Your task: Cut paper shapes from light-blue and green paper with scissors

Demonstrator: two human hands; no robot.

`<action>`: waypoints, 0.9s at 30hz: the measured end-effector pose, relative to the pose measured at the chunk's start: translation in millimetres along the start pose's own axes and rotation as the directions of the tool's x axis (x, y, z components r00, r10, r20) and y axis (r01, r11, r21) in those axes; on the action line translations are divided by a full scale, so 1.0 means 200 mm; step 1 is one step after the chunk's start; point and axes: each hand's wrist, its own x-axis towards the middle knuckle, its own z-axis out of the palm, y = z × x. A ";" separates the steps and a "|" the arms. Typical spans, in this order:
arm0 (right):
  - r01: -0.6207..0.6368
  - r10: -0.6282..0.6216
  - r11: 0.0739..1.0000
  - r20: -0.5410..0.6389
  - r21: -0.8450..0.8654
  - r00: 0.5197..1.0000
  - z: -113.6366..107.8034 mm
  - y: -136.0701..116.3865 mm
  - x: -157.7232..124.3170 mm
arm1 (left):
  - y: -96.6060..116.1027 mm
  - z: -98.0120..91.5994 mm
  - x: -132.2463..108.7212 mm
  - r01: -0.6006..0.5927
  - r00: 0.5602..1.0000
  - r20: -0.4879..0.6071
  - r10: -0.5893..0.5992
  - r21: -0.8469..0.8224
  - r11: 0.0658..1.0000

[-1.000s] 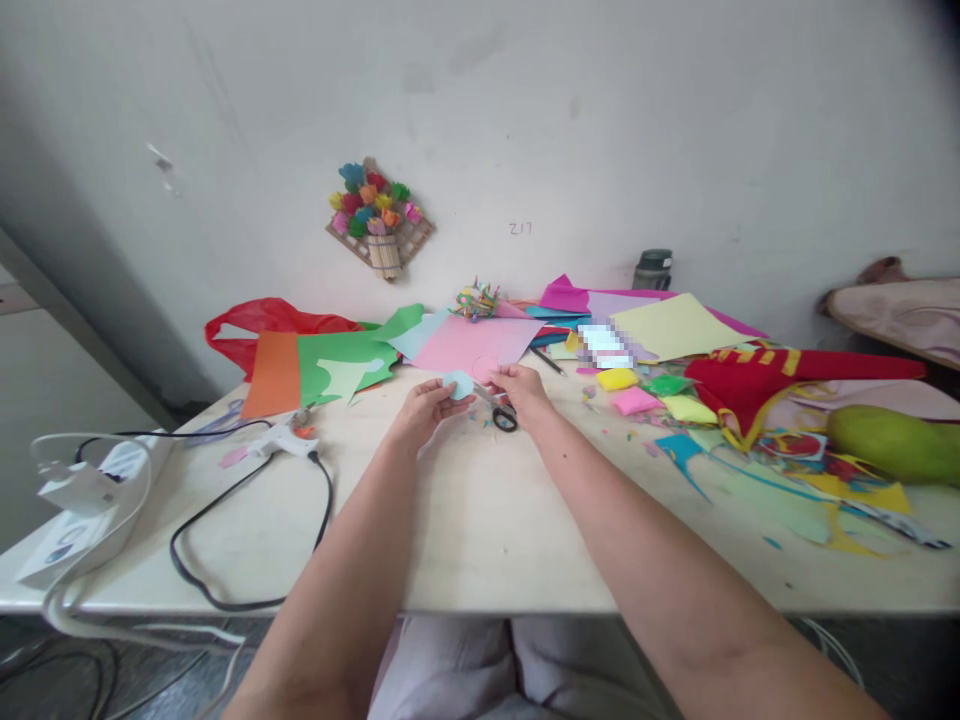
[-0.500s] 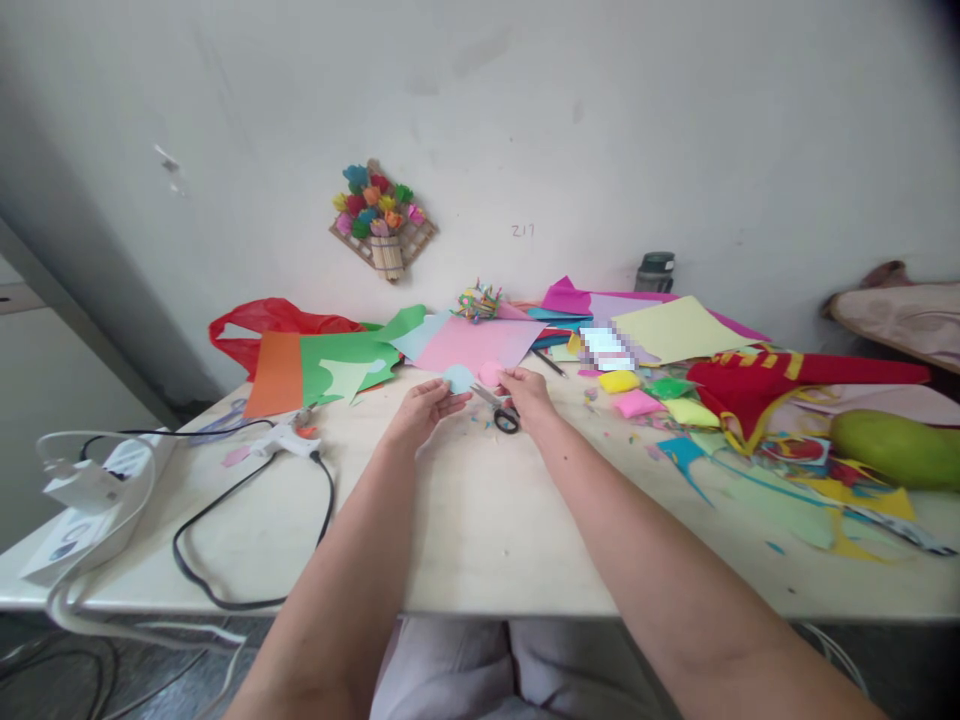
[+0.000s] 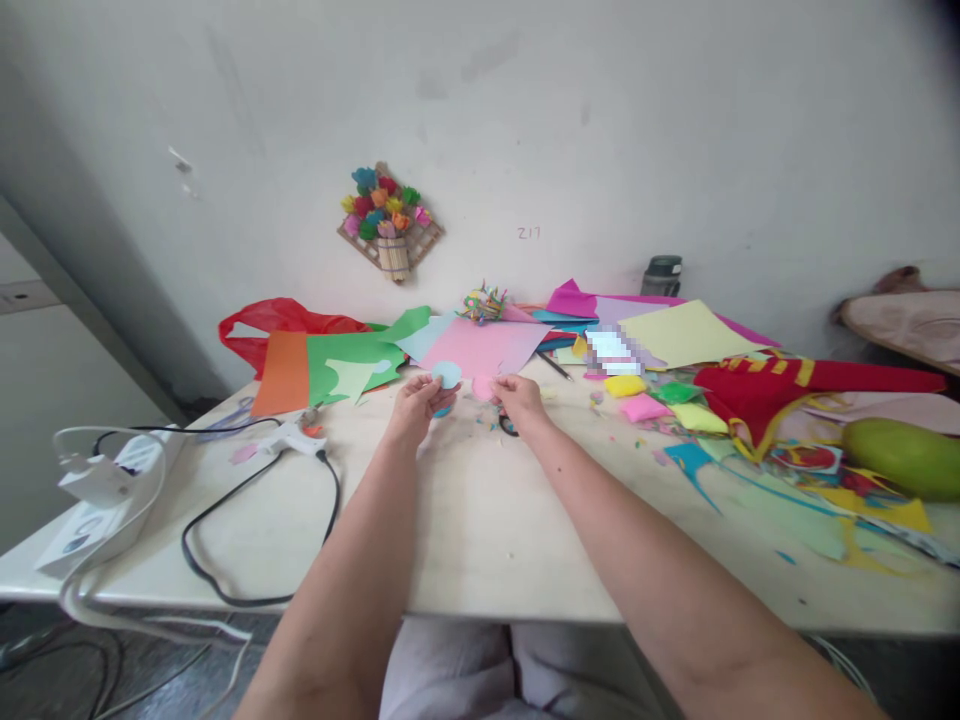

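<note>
My left hand [image 3: 415, 402] pinches a small light blue paper circle [image 3: 448, 375] and holds it upright above the table [image 3: 480, 520]. My right hand [image 3: 516, 398] is closed on a small pink paper piece [image 3: 484, 387] just to the right of the circle. Black-handled scissors [image 3: 508, 427] lie on the table, mostly hidden under my right hand. A pink paper sheet [image 3: 484, 346] lies right behind both hands.
A glue gun [image 3: 292, 438] with a black cord [image 3: 225, 590] lies at the left, near a white power strip [image 3: 97, 500]. Orange and green sheets [image 3: 330, 368] and a red bag [image 3: 277, 318] are behind. Coloured paper, scraps, red cloth [image 3: 757, 392] and a green fruit [image 3: 900, 457] crowd the right.
My left hand has raised the blue circle and turned it upright. My right hand has lifted the pink piece off the sheet and now covers more of the scissors.
</note>
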 end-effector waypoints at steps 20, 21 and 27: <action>0.048 -0.019 0.948 0.096 -0.315 0.995 0.38 0.03 0.17 | 0.04 -0.08 0.02 -0.130 0.891 -0.447 0.083 -0.075 0.989; 0.049 -0.016 0.937 0.099 -0.346 0.995 0.40 0.02 0.18 | 0.04 -0.08 0.03 -0.130 0.892 -0.444 0.086 -0.070 0.989; 0.022 -0.003 0.880 0.040 -0.474 0.999 0.38 -0.07 0.16 | 0.03 -0.10 0.03 -0.119 0.887 -0.456 0.072 -0.075 0.990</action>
